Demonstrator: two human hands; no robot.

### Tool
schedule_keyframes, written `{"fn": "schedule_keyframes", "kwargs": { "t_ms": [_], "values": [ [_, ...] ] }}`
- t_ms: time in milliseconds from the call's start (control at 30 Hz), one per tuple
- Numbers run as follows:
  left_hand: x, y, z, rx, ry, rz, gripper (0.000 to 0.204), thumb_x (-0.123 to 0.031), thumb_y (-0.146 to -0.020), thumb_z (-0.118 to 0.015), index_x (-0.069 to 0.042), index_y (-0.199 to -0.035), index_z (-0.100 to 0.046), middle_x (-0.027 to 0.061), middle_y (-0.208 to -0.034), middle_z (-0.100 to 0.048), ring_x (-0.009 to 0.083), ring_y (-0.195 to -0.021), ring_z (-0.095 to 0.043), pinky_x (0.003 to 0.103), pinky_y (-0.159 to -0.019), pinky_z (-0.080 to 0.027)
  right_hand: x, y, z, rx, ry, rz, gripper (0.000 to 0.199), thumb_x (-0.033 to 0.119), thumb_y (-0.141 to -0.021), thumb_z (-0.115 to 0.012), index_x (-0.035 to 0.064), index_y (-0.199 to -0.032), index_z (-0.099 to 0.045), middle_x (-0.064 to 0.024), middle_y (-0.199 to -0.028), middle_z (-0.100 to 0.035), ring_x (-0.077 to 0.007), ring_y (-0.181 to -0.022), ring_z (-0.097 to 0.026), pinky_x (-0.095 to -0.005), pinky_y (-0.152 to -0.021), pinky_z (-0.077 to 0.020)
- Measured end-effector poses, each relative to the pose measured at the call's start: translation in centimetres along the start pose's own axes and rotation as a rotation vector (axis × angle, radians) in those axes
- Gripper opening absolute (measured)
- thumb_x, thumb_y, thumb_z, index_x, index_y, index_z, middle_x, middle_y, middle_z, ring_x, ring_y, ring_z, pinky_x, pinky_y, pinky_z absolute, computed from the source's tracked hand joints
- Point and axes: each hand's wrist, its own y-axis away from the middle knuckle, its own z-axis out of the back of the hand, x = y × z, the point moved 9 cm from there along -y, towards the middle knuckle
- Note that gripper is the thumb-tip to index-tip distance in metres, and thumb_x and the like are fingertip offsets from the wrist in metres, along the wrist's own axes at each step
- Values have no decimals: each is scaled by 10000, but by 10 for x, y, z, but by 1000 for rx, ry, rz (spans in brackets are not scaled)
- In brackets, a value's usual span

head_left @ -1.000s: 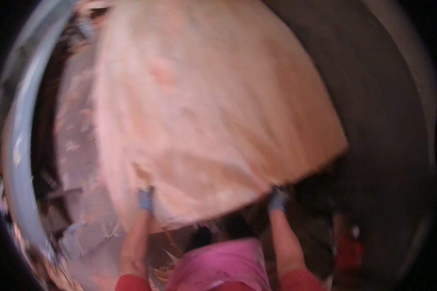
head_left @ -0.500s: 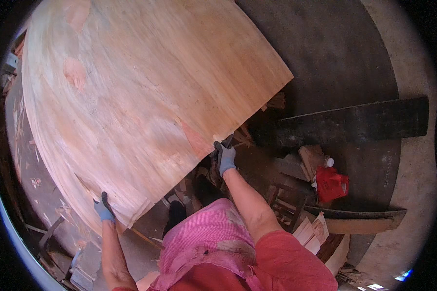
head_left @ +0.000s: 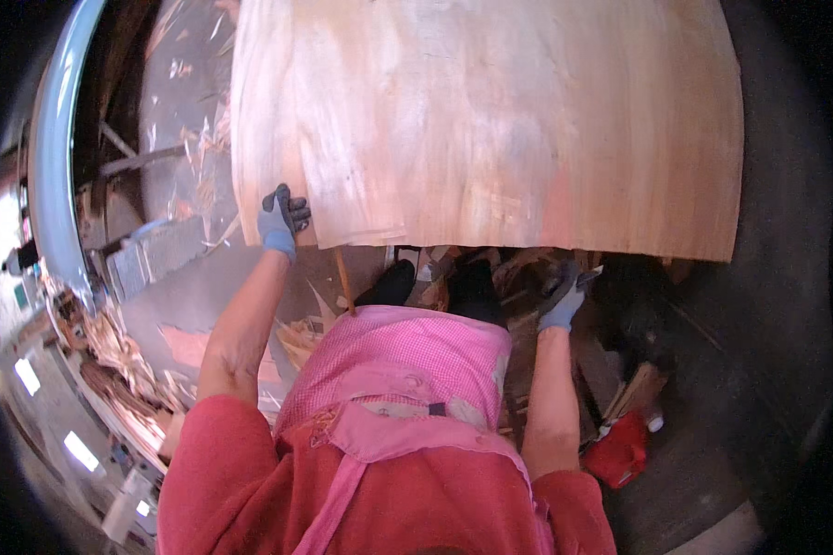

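A large stack of thin wood veneer sheets (head_left: 453,120) fills the upper middle, pale on the left and browner on the right, with its near edge toward me. My left hand (head_left: 283,222), in a grey-blue glove with dark palm and fingers, rests on the near left corner of the top sheet with its fingers apart. Just below the near edge, right of centre, is my gloved right hand (head_left: 563,298). It is closed around a small, flat, knife-like tool (head_left: 590,275) whose pale tip shows past the fingers; its exact kind is unclear.
Wood scraps (head_left: 208,153) litter the floor at left, beside a grey block (head_left: 157,254). A blue curved metal bar (head_left: 60,157) runs along the far left. At lower right lies a red bag (head_left: 617,451) near a white-capped bottle (head_left: 655,423). A thin stick (head_left: 344,280) juts below the stack.
My view has turned left, so the stack now lies squarely ahead. My right hand has come off the sheet's edge, with the tool in it. My left hand lies on the near left corner.
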Motion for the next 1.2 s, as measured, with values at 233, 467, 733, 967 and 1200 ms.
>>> {"fn": "schedule_keyframes", "kwargs": {
  "t_ms": [233,467,733,967,1200],
  "values": [
    [96,41,92,-76,-540,-285,250,-205,-933,-618,-33,-1115,-620,144,-931,-724,282,-829,-707,371,-757,-549,-89,74,-73,526,665,188,251,177,-934,-638,-2,-1109,-640,-99,-880,-706,-187,-697,-645,-323,-624,-521],
    [48,150,-9,259,-528,-259,260,-148,-883,-643,-68,-1129,-622,197,-986,-698,338,-948,-694,392,-806,-534,-75,166,-250,607,1278,413,461,259,-885,-689,101,-1291,-538,-186,-1053,-705,-383,-974,-671,-453,-833,-518],
    [4,164,-72,338,-1009,-407,621,-307,-835,-693,-194,-1395,-451,161,-1016,-701,363,-920,-682,470,-783,-530,-77,167,-269,725,1276,579,309,217,-858,-694,84,-1133,-648,-174,-990,-706,-355,-898,-682,-433,-767,-532],
    [1,142,-33,85,-717,-446,278,-323,-896,-652,-109,-1070,-680,174,-850,-697,336,-760,-687,420,-648,-518,-49,254,-292,941,841,453,267,115,-931,-611,-30,-1154,-639,-169,-999,-704,-228,-898,-667,-363,-803,-515],
    [13,66,114,-181,368,-37,135,-184,-953,-642,-54,-972,-675,58,-709,-664,128,-511,-595,280,-423,-435,-139,224,-234,1115,1280,558,421,56,-967,-524,-43,-1373,-475,-260,-1227,-622,-368,-1140,-604,-379,-977,-460]
  ]
}}
